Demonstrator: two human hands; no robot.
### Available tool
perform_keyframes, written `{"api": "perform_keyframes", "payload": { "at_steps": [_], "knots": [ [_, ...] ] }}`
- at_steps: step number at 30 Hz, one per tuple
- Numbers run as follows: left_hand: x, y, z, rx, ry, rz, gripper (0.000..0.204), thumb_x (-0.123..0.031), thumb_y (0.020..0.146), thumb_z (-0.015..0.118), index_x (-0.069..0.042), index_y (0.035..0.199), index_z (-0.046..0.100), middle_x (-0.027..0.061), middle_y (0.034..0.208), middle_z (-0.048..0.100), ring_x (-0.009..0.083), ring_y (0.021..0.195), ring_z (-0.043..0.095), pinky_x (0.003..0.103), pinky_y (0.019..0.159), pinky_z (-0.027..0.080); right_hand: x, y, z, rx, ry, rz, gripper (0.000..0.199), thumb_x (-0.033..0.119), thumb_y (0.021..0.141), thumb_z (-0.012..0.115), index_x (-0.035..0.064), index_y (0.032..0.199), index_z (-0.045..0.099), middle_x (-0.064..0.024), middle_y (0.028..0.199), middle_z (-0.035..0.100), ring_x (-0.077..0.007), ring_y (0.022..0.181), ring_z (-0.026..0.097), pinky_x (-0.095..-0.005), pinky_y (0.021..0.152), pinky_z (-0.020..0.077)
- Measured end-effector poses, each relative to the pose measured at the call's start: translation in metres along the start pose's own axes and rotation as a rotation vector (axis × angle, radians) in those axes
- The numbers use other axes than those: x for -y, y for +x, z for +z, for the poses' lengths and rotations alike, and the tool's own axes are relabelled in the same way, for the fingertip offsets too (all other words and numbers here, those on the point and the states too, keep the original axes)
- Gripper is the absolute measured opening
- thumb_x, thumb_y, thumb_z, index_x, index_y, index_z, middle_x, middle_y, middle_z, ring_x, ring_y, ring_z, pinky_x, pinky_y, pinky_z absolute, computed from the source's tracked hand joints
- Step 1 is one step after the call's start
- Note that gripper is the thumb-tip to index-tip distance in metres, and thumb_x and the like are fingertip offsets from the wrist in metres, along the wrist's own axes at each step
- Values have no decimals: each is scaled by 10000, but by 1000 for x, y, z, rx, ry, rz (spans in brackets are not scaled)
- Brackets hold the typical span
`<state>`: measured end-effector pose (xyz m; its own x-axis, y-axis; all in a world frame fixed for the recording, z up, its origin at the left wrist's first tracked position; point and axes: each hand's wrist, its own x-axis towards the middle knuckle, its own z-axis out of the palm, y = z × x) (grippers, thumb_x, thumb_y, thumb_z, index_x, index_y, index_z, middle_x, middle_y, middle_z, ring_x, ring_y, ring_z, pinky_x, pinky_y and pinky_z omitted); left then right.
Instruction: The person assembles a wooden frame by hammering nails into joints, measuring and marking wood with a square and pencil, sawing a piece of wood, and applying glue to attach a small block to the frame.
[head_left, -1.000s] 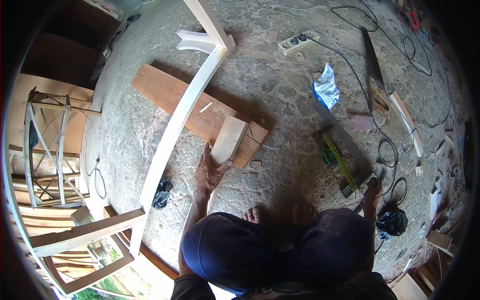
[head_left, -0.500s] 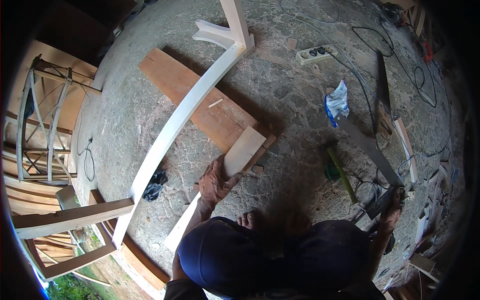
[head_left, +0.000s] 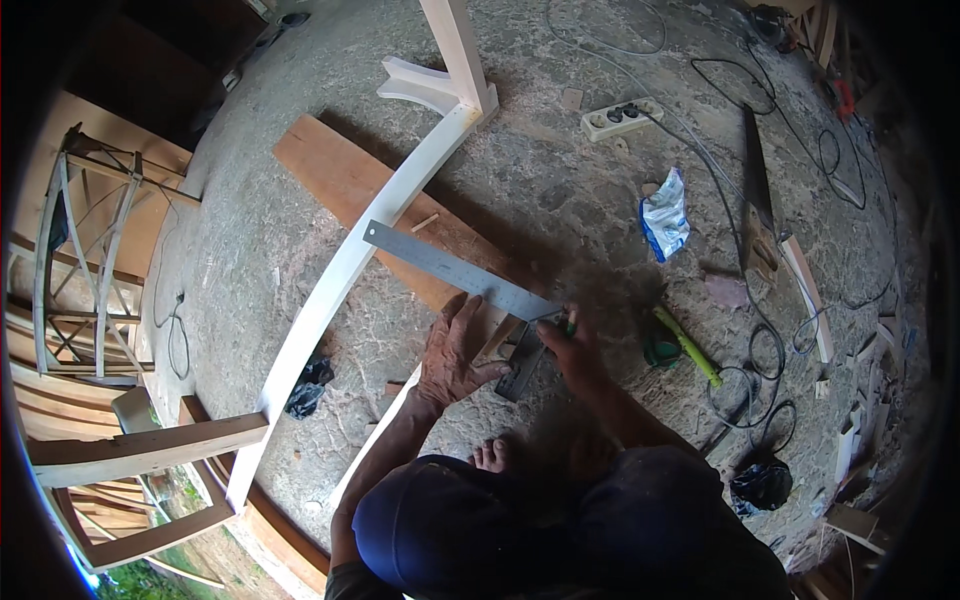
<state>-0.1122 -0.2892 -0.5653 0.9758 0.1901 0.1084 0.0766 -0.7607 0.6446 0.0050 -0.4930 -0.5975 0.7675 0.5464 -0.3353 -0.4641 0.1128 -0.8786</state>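
A long pale wooden slat (head_left: 492,322) lies with its far end over a reddish-brown board (head_left: 330,165) on the floor. My left hand (head_left: 452,360) is closed around the slat, its fingertips close to the blade of a try square (head_left: 450,268). The steel blade crosses the slat and board, and its free end overlaps a white curved wooden rail (head_left: 320,290). My right hand (head_left: 575,350) grips the square near its dark stock. Something small and green shows at those fingers, too little to name.
A white power strip (head_left: 622,118) with cables, a blue-and-white packet (head_left: 665,215), a handsaw (head_left: 757,190) and a green-yellow handled tool (head_left: 688,345) lie to the right. Wooden frames (head_left: 150,445) stand at left. A black plastic bag (head_left: 310,388) lies near the rail.
My right hand has brought the try square from the far right across to the slat, laying its blade over it. The left hand has stayed on the slat, shifting slightly.
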Motion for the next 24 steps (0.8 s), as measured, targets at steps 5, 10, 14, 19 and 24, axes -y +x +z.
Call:
{"api": "perform_keyframes", "payload": {
  "at_steps": [5,10,14,19,24],
  "knots": [
    [-22,10,-9,144,244,-33,1175,-631,597,852,-207,1561,332,302,1557,292,485,1377,394,593,1090,351,-17,11,32,-15,-90,-219,390,142,977,617,9,1311,466,-50,1060,555,-89,904,508,-292,804,474],
    [-29,13,2,164,345,-121,1017,-512,652,812,-281,1547,388,301,1578,249,506,1368,385,603,1076,353,-23,15,32,43,-115,-250,447,166,1016,565,-14,1399,422,-109,1185,546,-112,995,517,-303,878,474],
    [-22,9,4,144,327,-83,968,-483,663,791,-308,1538,415,301,1580,247,500,1368,383,598,1070,359,-33,18,31,77,-92,-273,428,151,1018,553,-8,1395,429,-117,1210,550,-121,1055,517,-310,914,465],
    [-21,10,5,152,350,-74,947,-500,651,790,-329,1519,452,294,1590,232,489,1363,390,584,1067,367,-35,22,26,112,27,-167,428,140,1010,552,9,1398,427,-116,1212,550,-121,1065,515,-315,922,462],
    [-23,13,2,159,317,-82,907,-540,653,773,-321,1490,501,280,1601,219,478,1343,410,581,1050,382,-28,22,28,107,-29,-214,436,161,1010,547,14,1400,421,-115,1216,545,-124,1061,512,-318,914,460]
  ]
}}
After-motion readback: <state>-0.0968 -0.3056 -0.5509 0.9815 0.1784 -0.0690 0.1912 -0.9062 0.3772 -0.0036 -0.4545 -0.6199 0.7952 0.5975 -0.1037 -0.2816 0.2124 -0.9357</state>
